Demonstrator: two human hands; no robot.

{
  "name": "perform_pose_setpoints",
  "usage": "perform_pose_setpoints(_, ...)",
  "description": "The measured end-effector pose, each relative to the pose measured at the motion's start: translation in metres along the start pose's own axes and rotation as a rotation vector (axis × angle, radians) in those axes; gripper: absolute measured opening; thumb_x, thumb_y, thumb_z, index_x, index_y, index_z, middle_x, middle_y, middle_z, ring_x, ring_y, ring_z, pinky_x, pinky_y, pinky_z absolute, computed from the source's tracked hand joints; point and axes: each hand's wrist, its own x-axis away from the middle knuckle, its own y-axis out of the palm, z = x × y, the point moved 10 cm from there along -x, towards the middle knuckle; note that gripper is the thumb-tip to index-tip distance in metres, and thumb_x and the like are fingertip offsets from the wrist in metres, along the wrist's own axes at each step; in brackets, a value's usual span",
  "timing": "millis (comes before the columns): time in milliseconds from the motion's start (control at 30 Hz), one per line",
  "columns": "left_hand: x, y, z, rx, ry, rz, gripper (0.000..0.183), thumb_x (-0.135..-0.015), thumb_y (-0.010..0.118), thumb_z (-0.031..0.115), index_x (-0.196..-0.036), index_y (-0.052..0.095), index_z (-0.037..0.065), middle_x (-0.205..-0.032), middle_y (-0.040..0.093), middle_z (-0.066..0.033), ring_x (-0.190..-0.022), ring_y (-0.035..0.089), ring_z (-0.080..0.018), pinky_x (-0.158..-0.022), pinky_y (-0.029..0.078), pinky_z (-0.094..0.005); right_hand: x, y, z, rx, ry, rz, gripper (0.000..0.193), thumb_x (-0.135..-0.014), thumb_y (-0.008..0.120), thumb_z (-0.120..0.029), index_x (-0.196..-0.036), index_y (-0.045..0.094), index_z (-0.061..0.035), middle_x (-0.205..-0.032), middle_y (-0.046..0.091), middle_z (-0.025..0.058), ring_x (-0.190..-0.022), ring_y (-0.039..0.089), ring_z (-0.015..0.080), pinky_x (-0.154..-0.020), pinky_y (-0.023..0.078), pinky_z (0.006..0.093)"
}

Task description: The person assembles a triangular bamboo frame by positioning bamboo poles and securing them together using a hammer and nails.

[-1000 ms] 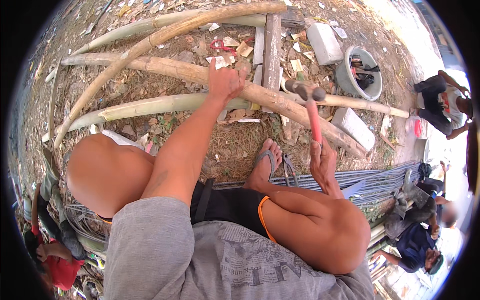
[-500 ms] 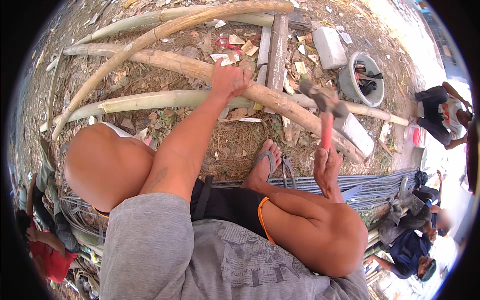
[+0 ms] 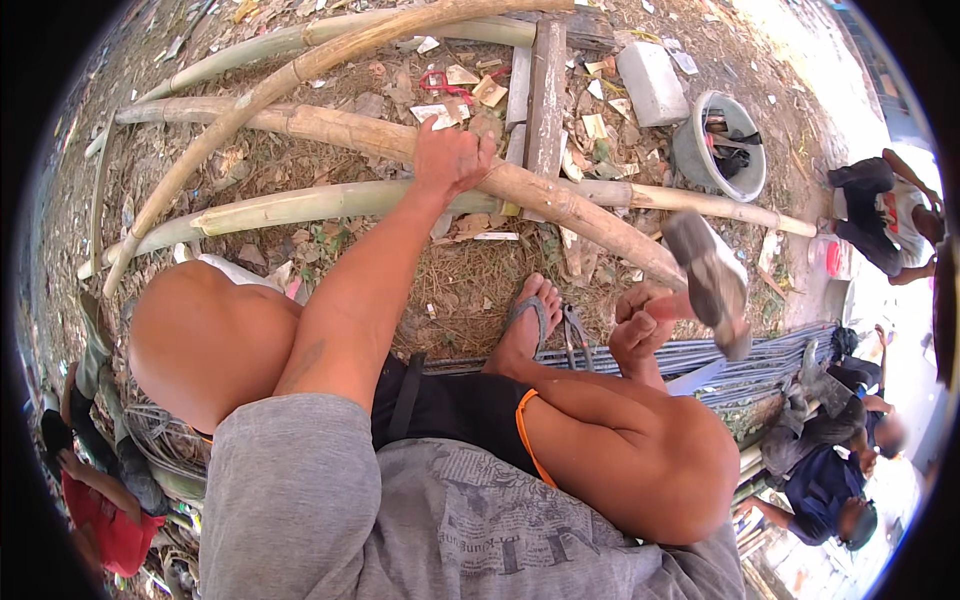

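My left hand (image 3: 455, 157) is wrapped round a thick tan bamboo pole (image 3: 575, 208), which slants from the far left down toward the right. The pole crosses over a wooden beam. My right hand (image 3: 640, 328) grips the red handle of a hammer (image 3: 708, 275). Its heavy grey metal head is turned to the right of the hand, in front of the pole's near right end, and hides that end from sight. A pair of long-handled pliers (image 3: 577, 335) lies on the ground beside my sandalled foot (image 3: 537, 310).
More bamboo poles (image 3: 300, 203) lie around, one arching across the left. A wooden beam (image 3: 546, 95), a white block (image 3: 652, 85) and a grey bucket (image 3: 690, 150) holding tools are beyond. Metal rods (image 3: 790, 352) run behind my foot. Several people sit at the right; another, in red, at the left.
The hammer has swung from pointing upright over the pole to lying over toward the right, with my right hand turning and shifting slightly left. My left hand keeps its hold on the pole.
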Motion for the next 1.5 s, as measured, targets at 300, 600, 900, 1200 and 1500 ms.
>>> perform_pose_setpoints(300, 0.001, 0.001, 0.002, 0.005, 0.023, 0.006, 0.057, -0.104, 0.053, 0.042, -0.067, 0.079, 0.007, -0.069, 0.074, -0.0203, -0.072, 0.074, -0.0367, -0.111, 0.048, -0.0525, -0.008, -0.001, -0.006, -0.026, 0.053, 0.049, 0.035, -0.114, 0.055, -0.033, -0.104, 0.064, -0.0011, -0.065, 0.062, 0.0226, -0.059, 0.062, 0.0498, -0.054, 0.045, 0.0493)
perform_pose_setpoints(600, 0.003, 0.005, -0.005, 0.0, 0.002, -0.067, 0.058, -0.104, 0.052, 0.042, -0.067, 0.078, 0.006, -0.069, 0.074, -0.021, -0.072, 0.074, -0.037, -0.108, 0.049, -0.0521, -0.012, 0.027, 0.0, 0.205, 0.08, -0.162, 0.027, -0.112, 0.056, -0.027, -0.103, 0.06, -0.0022, -0.065, 0.059, 0.0168, -0.056, 0.065, 0.0406, -0.054, 0.047, 0.0483)
perform_pose_setpoints(900, -0.002, 0.007, -0.001, -0.007, 0.003, -0.088, 0.058, -0.105, 0.051, 0.042, -0.068, 0.079, 0.007, -0.07, 0.074, -0.0203, -0.073, 0.074, -0.0379, -0.107, 0.05, -0.0524, -0.002, 0.03, 0.02, 0.31, 0.187, -0.196, 0.024, -0.109, 0.062, -0.027, -0.105, 0.059, -0.0034, -0.067, 0.063, 0.0272, -0.066, 0.066, 0.0531, -0.056, 0.048, 0.0578)
perform_pose_setpoints(1200, 0.005, 0.011, -0.011, -0.029, -0.021, -0.16, 0.06, -0.104, 0.05, 0.045, -0.072, 0.08, 0.005, -0.074, 0.076, -0.0218, -0.076, 0.077, -0.0375, -0.114, 0.046, -0.0526, -0.01, 0.037, 0.016, 0.165, 0.272, -0.207, 0.023, -0.111, 0.06, -0.025, -0.108, 0.062, -0.0029, -0.071, 0.065, 0.0269, -0.071, 0.067, 0.0537, -0.06, 0.049, 0.0575)
perform_pose_setpoints(1500, -0.01, 0.002, 0.012, 0.021, 0.037, -0.01, 0.055, -0.102, 0.056, 0.04, -0.064, 0.077, 0.006, -0.067, 0.073, -0.0207, -0.067, 0.073, -0.0388, -0.105, 0.049, -0.0543, -0.048, -0.007, 0.031, 0.244, 0.314, -0.213, 0.048, -0.115, 0.052, -0.044, -0.11, 0.068, 0.0004, -0.08, 0.068, 0.0313, -0.081, 0.069, 0.0544, -0.071, 0.05, 0.0586)
